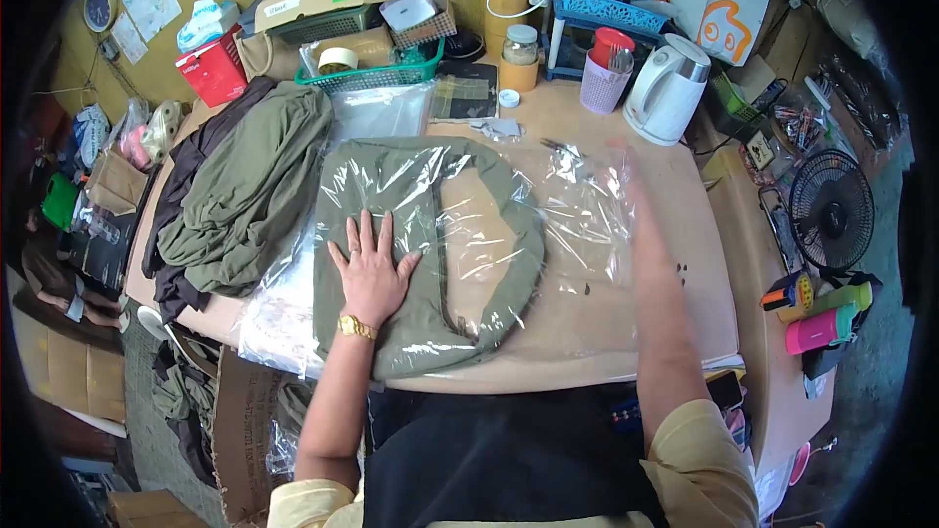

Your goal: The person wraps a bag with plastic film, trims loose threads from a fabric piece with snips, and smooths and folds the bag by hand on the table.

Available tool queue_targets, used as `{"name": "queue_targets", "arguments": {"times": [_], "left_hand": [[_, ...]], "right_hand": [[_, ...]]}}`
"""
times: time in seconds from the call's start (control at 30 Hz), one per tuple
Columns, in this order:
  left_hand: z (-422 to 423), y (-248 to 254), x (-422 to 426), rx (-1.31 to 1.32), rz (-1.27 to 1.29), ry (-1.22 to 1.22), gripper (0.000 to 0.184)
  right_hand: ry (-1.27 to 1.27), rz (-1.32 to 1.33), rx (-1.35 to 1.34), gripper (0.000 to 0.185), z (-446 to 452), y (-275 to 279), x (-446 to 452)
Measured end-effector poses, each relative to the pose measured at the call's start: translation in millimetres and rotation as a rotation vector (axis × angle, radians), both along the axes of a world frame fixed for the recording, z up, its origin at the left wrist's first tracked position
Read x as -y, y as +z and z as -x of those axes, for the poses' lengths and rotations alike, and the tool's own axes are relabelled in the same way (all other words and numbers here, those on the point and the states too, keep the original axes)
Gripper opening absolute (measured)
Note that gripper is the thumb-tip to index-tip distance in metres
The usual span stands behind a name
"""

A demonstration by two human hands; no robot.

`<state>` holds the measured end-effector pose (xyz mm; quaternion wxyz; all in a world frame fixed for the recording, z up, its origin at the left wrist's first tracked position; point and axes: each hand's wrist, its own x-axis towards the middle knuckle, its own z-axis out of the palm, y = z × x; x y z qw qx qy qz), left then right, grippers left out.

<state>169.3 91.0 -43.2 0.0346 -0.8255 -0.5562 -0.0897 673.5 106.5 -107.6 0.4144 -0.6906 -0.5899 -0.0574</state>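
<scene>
An olive-green folded garment (391, 244) lies inside a clear plastic bag (587, 205) on the table, with one part of it curving out to the right in a loop. My left hand (370, 269) rests flat on the bagged garment, fingers spread, a gold watch at the wrist. At the bag's right end, my right hand (622, 161) is smeared by motion, so its fingers cannot be made out. The right part of the bag is flat and see-through, with the table showing beneath.
Olive and dark garments (245, 176) are heaped at left, beside more clear plastic bags (279, 323). Along the back stand a green basket (381, 76), a glass jar (519, 54), a lilac cup (604, 88) and a white kettle (667, 93). A black fan (831, 210) stands at right.
</scene>
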Motion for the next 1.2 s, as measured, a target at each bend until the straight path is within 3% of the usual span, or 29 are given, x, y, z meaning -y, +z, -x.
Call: {"name": "queue_targets", "arguments": {"times": [0.07, 0.1, 0.2, 0.27, 0.3, 0.37, 0.4, 0.47, 0.57, 0.63, 0.67, 0.73, 0.8, 0.83, 0.9, 0.93, 1.0, 1.07, 1.1, 1.17, 1.2], "left_hand": [[-0.9, -1.0, 2.7, 0.061, -0.030, -0.007, 0.075], [-2.7, -0.8, 3.6, 0.070, -0.035, 0.000, 0.073], [-3.3, -1.1, 3.8, 0.092, -0.032, -0.005, 0.072], [-2.9, 1.4, 3.5, 0.092, -0.031, -0.006, 0.072], [-2.7, 2.1, 4.8, 0.099, -0.028, -0.007, 0.073], [-2.7, 4.0, 4.9, 0.102, -0.032, -0.003, 0.073], [-2.8, 3.2, 5.2, 0.100, -0.032, -0.003, 0.073], [-1.7, 0.3, 4.6, 0.114, -0.032, -0.002, 0.072], [-1.8, 1.0, 3.0, 0.117, -0.040, -0.005, 0.072], [-0.4, 0.3, 4.8, 0.109, -0.037, 0.002, 0.072], [-0.7, -0.5, 5.4, 0.109, -0.038, 0.002, 0.072], [-1.0, 1.3, 2.1, 0.108, -0.051, 0.002, 0.071], [-1.8, -0.1, 4.1, 0.107, -0.052, 0.004, 0.071], [-2.2, -1.0, 5.0, 0.107, -0.050, 0.009, 0.071], [-1.1, -1.1, 3.7, 0.118, -0.052, 0.001, 0.071], [-0.2, -1.7, 3.9, 0.113, -0.051, 0.015, 0.071], [0.7, -2.1, 4.3, 0.129, -0.059, -0.001, 0.070], [1.9, -2.0, 6.1, 0.148, -0.088, -0.046, 0.070], [0.5, 0.0, 7.4, 0.138, -0.080, -0.038, 0.070], [0.4, 1.4, 7.4, 0.137, -0.071, -0.029, 0.072], [0.4, 1.8, 7.4, 0.129, -0.072, -0.023, 0.073]], "right_hand": [[-0.248, 0.087, 0.150, 0.049, 76.3, 33.3, -0.7], [-0.247, 0.088, 0.155, 0.049, 85.9, 35.1, -8.8], [-0.042, 0.160, 0.120, 0.058, 78.7, 26.4, -41.5], [0.064, -0.120, -0.099, 0.050, 60.5, 8.8, -69.1], [0.071, -0.117, -0.102, 0.050, 57.7, 11.2, -66.3], [0.010, 0.251, -1.370, 0.032, 80.5, 84.3, -25.1], [0.011, 0.259, -1.366, 0.032, 94.0, 101.0, -4.6], [0.406, 0.369, -1.131, 0.026, 115.4, 116.8, 28.6], [0.404, 0.504, -0.991, 0.036, 32.1, 72.4, 19.5], [0.047, -0.057, -1.084, 0.042, -50.9, 71.1, 20.4], [0.050, -0.050, -1.082, 0.042, -60.9, 74.4, 28.1], [-0.190, 0.160, -0.397, 0.044, -65.9, 85.1, 45.7], [0.252, 0.006, -0.303, 0.050, 7.8, 73.4, 44.5], [0.256, 0.009, -0.304, 0.050, 36.2, 71.5, 36.9], [0.337, 0.065, -0.867, 0.044, 74.3, 67.9, 20.3], [0.350, 0.072, -0.871, 0.044, 68.5, 61.7, 9.1], [0.211, 0.333, -0.667, 0.034, 22.7, 31.3, -28.9], [0.070, -0.142, -0.152, 0.025, -81.2, -18.3, -49.5], [0.278, -0.011, -0.705, 0.029, -148.7, -23.1, -55.7], [-0.348, -0.114, -0.124, 0.035, -98.1, 36.5, -6.2], [-0.420, -0.095, -0.216, 0.036, -90.2, 46.3, -1.0]]}}
